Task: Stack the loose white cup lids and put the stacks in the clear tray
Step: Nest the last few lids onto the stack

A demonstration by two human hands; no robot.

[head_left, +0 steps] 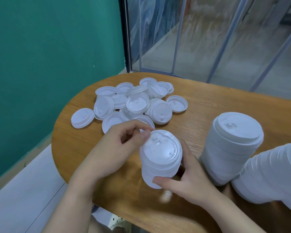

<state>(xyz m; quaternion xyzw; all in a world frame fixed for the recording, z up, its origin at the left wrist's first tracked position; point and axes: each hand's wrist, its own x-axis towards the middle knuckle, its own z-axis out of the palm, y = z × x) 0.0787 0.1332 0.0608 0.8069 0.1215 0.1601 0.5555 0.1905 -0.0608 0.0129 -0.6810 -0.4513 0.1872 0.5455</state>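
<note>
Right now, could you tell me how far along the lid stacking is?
Partly done. Two tall finished stacks sit at the right of the wooden table. In hand: the right hand grips a shorter stack while the left hand touches its top lid. Left: a pile of loose lids remains behind. No clear tray is in view, so nothing looks trayed yet.

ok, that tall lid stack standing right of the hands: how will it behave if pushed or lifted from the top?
The tall lid stack already leans, so a push near the top would probably tip it. The lids look only nested, so lifting by the top may separate it. It is thin plastic and likely light, so it should slide easily on the wooden table.
</note>
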